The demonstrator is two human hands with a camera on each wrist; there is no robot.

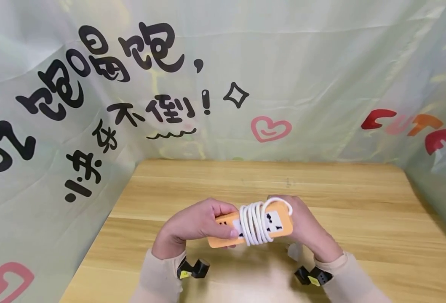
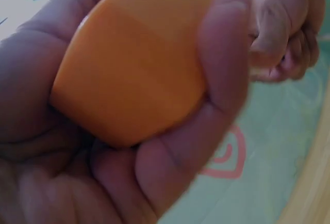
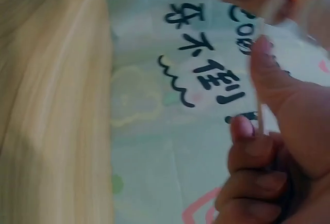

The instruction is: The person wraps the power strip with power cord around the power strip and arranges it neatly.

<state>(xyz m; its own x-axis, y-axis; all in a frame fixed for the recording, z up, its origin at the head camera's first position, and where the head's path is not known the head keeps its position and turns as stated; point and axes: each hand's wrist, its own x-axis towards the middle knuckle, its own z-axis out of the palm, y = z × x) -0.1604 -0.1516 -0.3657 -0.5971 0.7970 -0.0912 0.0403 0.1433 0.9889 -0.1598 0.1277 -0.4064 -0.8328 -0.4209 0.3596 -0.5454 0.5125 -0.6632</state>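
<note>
My left hand [image 1: 201, 219] grips one end of an orange power strip [image 1: 224, 242], its thumb on the socket face and its fingers curled underneath. In the left wrist view the strip's orange end [image 2: 134, 64] fills the palm. White cord [image 1: 254, 223] is wound in several turns around the strip's middle, and a loose loop arches over the far end. Behind that end is my right hand [image 1: 302, 219], its fingers mostly hidden in the head view. Seen from the right wrist, the right hand [image 3: 294, 126] has curled fingers and thumb holding a stretch of the cord [image 3: 260, 115].
A wooden table [image 1: 162, 185] lies below both hands. Under the right hand is a small blurred whitish object [image 1: 294, 251], possibly the cord's plug. A printed cloth curtain [image 1: 321, 84] with lettering and hearts encloses the back and sides.
</note>
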